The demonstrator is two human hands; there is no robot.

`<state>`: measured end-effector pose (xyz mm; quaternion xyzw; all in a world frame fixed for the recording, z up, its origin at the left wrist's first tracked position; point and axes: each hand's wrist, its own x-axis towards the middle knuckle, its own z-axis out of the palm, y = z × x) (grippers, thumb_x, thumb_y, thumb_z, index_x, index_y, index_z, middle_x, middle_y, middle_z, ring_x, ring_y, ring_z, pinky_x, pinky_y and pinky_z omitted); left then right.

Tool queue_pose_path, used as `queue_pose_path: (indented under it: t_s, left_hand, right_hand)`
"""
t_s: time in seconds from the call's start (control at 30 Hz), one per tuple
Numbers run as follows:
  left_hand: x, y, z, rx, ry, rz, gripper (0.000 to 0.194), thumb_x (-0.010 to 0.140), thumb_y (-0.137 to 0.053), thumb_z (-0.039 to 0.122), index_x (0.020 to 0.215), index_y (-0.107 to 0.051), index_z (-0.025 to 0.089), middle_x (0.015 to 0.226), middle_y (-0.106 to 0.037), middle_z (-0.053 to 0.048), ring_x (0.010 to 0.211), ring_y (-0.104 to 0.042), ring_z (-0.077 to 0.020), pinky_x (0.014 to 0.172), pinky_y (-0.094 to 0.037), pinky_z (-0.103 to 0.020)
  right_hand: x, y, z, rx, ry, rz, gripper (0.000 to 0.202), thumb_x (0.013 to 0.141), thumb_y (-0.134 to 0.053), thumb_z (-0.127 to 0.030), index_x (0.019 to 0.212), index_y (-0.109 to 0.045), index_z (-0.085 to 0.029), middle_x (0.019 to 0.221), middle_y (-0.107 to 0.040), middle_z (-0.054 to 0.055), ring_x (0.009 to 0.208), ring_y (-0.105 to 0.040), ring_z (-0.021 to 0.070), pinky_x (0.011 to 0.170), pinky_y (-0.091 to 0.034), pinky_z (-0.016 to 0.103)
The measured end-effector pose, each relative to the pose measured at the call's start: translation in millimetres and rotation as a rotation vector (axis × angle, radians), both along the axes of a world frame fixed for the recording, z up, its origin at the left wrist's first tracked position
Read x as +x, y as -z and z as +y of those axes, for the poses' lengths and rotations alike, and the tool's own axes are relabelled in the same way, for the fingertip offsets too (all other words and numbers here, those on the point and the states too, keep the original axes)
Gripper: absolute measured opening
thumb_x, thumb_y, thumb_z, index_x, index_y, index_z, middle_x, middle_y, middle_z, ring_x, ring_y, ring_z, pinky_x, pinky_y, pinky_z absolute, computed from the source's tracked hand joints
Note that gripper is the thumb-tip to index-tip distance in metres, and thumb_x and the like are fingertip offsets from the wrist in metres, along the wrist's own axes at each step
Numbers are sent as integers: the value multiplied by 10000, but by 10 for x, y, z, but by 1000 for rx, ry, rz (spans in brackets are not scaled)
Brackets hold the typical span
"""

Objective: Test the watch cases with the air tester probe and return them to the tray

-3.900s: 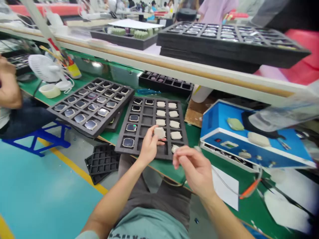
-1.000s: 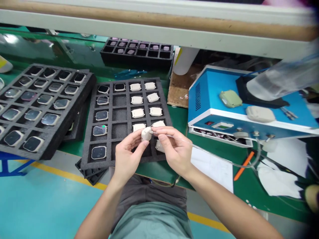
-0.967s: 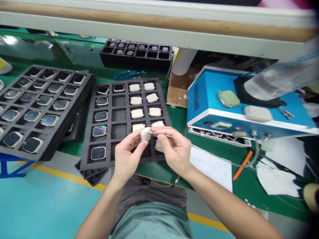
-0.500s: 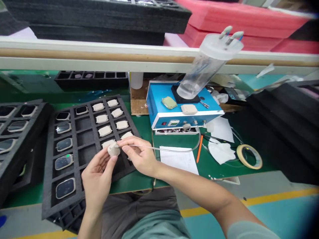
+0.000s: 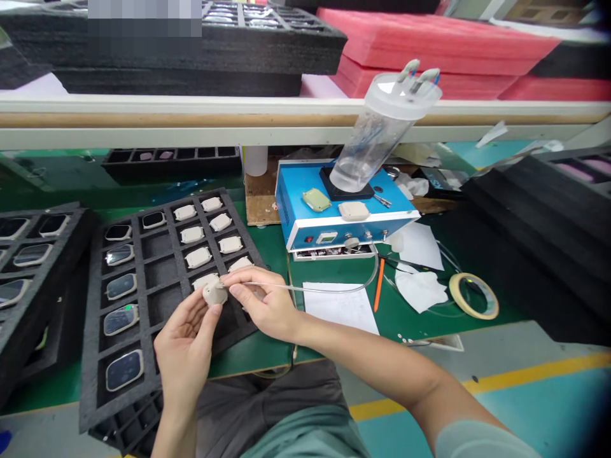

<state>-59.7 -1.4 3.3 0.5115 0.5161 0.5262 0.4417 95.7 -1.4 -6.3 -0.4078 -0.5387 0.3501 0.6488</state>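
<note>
My left hand (image 5: pixel 186 340) is closed on a small beige watch case (image 5: pixel 214 293), pinched between thumb and fingers and tilted on edge. The fingers of my right hand (image 5: pixel 267 304) grip the end of a thin clear tube (image 5: pixel 329 291), its tip at the case. That tube curves back to the front of a blue machine (image 5: pixel 305 236). Under both hands lies a black foam tray (image 5: pixel 162 296) with compartments. Beige cases (image 5: pixel 197 257) fill two of its columns, and watches with dark screens (image 5: pixel 124 369) sit mostly at the left. My hands partly hide the tray's lower right.
On the machine stand a clear cylinder (image 5: pixel 367 146), a green case (image 5: pixel 316 200) and another beige case. A tape roll (image 5: pixel 456 294), an orange stick (image 5: pixel 379 285) and paper (image 5: pixel 340 305) lie to the right. Black foam stacks (image 5: pixel 520 254) flank the bench; a shelf (image 5: pixel 191 137) crosses above.
The camera view has shifted slightly, so the shelf and machine appear a little lower and further left. Both hands keep their grip, with the tube tip still at the case.
</note>
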Motion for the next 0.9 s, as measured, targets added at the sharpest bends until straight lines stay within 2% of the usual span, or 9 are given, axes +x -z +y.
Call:
queue_pose_path:
  t_s: [0.6, 0.9]
  left_hand:
    - [-7, -18, -18, -33, 6, 7, 489, 762, -912, 392, 1171, -780, 157, 1179, -806, -139, 1074, -794, -310, 1093, -594, -498]
    - [-3, -18, -22, -28, 23, 5, 471, 777, -900, 379, 1175, -785, 157, 1178, -807, -141, 1061, -799, -296, 1042, -628, -445]
  right_hand:
    - [1, -10, -7, -30, -5, -10, 213, 1006, -654, -411, 988, -772, -234, 1060, -802, 78, 997, -761, 201, 918, -641, 356]
    - [0, 2, -29, 12, -10, 8, 140, 1008, -670, -309, 1013, -780, -222, 1071, -798, 85, 1006, -759, 196, 872, -642, 328]
